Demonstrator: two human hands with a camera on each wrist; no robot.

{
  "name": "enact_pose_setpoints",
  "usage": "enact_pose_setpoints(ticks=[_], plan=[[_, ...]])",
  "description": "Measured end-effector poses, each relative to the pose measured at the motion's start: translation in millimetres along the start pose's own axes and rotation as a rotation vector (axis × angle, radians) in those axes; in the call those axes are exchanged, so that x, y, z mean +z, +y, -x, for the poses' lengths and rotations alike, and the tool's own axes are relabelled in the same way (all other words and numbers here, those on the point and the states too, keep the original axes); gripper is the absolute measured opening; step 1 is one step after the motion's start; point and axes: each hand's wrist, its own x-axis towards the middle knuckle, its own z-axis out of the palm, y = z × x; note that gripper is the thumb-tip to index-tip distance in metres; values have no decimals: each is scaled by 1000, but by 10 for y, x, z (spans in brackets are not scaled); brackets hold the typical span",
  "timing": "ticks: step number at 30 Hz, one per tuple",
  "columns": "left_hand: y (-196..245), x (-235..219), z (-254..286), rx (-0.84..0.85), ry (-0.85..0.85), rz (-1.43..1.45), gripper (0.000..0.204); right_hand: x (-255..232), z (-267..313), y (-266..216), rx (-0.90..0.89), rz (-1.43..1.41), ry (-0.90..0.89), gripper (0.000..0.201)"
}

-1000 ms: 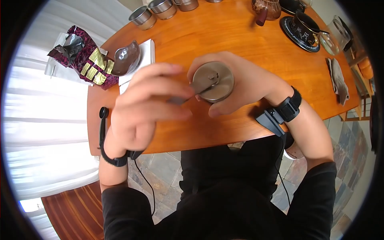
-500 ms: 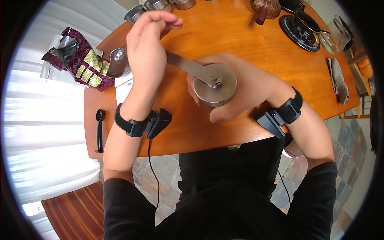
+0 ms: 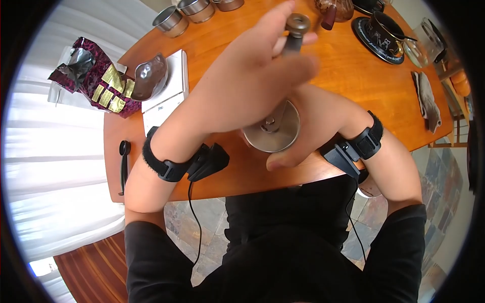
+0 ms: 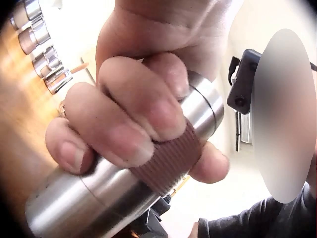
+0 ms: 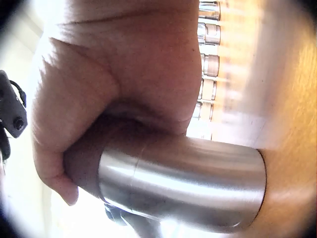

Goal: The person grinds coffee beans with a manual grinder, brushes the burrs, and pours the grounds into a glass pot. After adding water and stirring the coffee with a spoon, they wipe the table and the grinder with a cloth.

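In the head view the metal hand coffee grinder [image 3: 273, 135] stands upright over the table's near part, its round top facing up. My right hand [image 3: 323, 113] wraps round its body. In the left wrist view, the right fingers [image 4: 133, 119] lie over the steel cylinder and its brown ribbed band [image 4: 171, 158]. My left hand [image 3: 242, 81] reaches across above the grinder and holds the crank knob [image 3: 297, 24] between thumb and fingers, hiding most of the crank arm. The right wrist view shows the lower steel body [image 5: 193, 183] below the right palm.
A maroon bag [image 3: 98, 81] lies at the left beside a brown dish [image 3: 150, 77] on a white slab [image 3: 177, 76]. A black scoop [image 3: 124, 166] is near the left edge. Metal cups [image 3: 171, 22] line the back. At right are a black cup [image 3: 382, 33] and a folded cloth [image 3: 425, 98].
The left hand has swung round with the crank, from the grinder's near left to its far left and now to its far side. The right hand keeps its hold, with the grinder slightly nearer the body.
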Motion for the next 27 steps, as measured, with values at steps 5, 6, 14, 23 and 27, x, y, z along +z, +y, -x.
enact_pose_setpoints(ticks=[5,6,14,23,27], plan=[[-629,-500,-111,898,-508,-543,60,-19,13,16,25,-8,-14,46],[-646,-502,-100,900,-503,-544,60,-37,11,48,23,-6,-18,46],[-711,-460,60,1300,-477,-733,54,48,8,162,-391,246,20,39],[-802,-424,424,1287,-771,-544,28,2,-107,21,-46,44,-6,37],[-936,-553,427,1284,-856,-399,21,-5,-125,58,10,-56,-17,43]])
